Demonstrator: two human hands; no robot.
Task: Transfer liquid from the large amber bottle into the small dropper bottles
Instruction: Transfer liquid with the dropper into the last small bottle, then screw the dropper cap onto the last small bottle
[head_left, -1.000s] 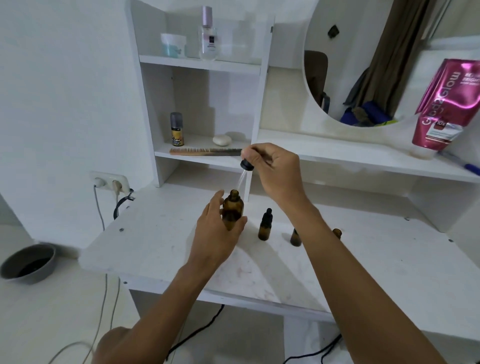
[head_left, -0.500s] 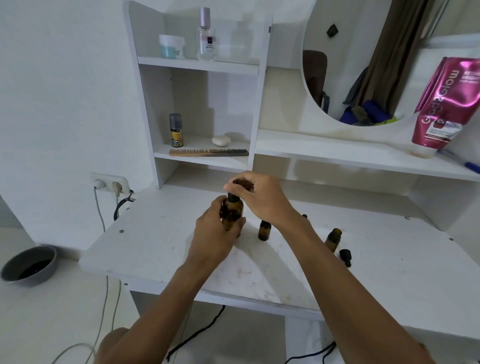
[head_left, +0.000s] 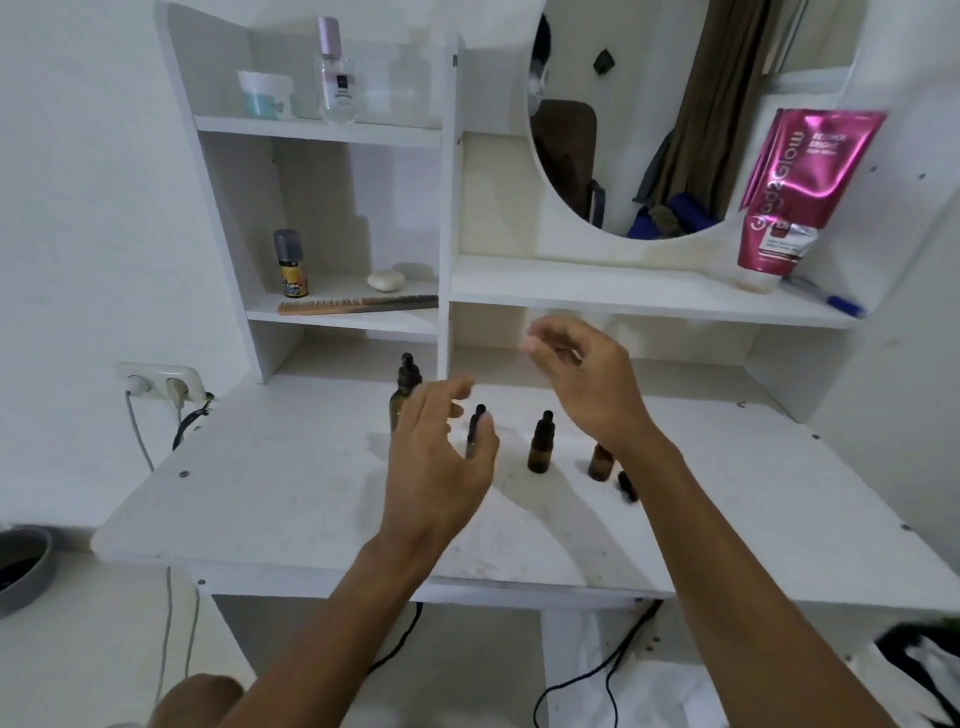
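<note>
The large amber bottle stands on the white desk with its black dropper cap on, partly behind my left hand. My left hand hovers open just right of it, holding nothing. A small capped dropper bottle peeks out between its thumb and fingers. Another small capped dropper bottle stands to the right. A third small amber bottle stands mostly hidden behind my right wrist, with a loose black dropper cap lying beside it. My right hand is raised above them, fingers loosely curled and empty.
Shelves behind the desk hold a comb, a small spray can, a soap, a jar and a clear bottle. A pink tube stands on the right shelf. A wall socket is at the left.
My right hand put the dropper back into the large bottle and lifted away. My left hand let go of the large bottle, which now stands alone on the desk.
</note>
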